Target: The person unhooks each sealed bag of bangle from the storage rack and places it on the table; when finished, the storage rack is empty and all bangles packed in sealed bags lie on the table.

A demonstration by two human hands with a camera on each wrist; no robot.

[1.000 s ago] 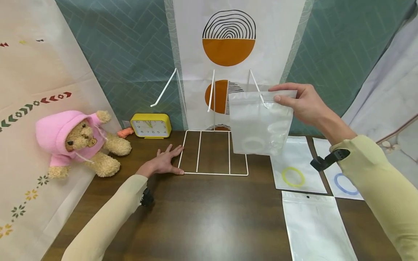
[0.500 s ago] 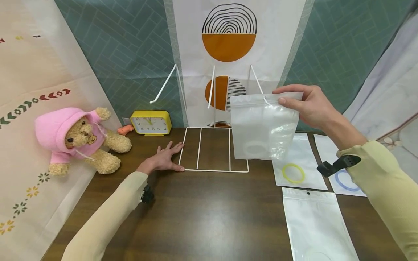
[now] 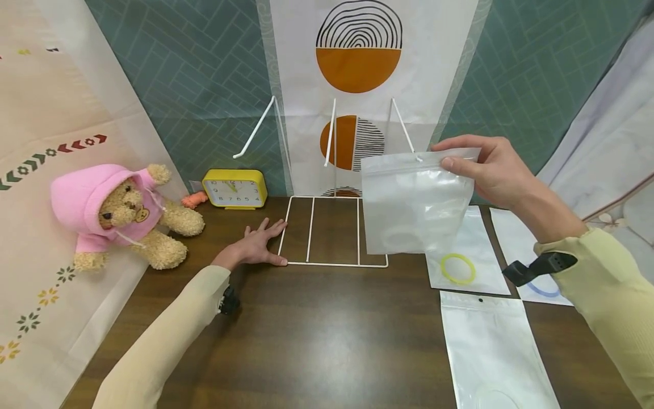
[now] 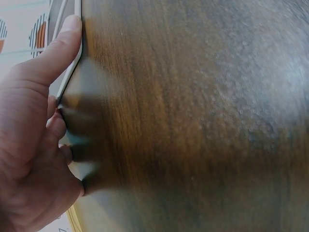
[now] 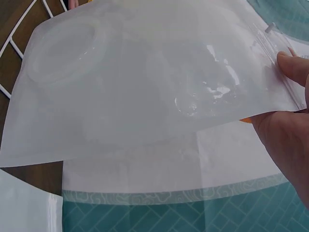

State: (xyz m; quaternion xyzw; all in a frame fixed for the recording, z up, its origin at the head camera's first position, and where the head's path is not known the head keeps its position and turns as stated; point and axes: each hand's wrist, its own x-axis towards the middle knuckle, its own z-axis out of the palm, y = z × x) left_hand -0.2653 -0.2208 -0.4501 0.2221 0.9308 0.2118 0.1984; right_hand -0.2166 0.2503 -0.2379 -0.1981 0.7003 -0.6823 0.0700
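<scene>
My right hand [image 3: 498, 170] pinches the top right corner of a translucent white zip bag [image 3: 414, 207] between thumb and fingers. The bag hangs at the right prong [image 3: 405, 128] of a white wire rack [image 3: 337, 264], and the prong's tip [image 5: 270, 28] shows at the bag's top strip in the right wrist view. A faint ring shape [image 5: 65, 50] shows through the bag. My left hand [image 3: 255, 245] rests with spread fingers at the front left corner of the rack's base; its thumb [image 4: 67, 36] touches the wire in the left wrist view.
To the right on the dark wooden table [image 3: 327, 341] lie a bag with a yellow ring [image 3: 457, 268], a bag with a blue ring [image 3: 543, 288] and another white bag [image 3: 495, 346]. A yellow clock [image 3: 235, 188], an orange piece [image 3: 195, 199] and a teddy bear [image 3: 122, 210] stand left.
My right hand has drawn the bag slightly right and down, so its top strip now sits near the prong's tip. The left hand has stayed at the rack's corner.
</scene>
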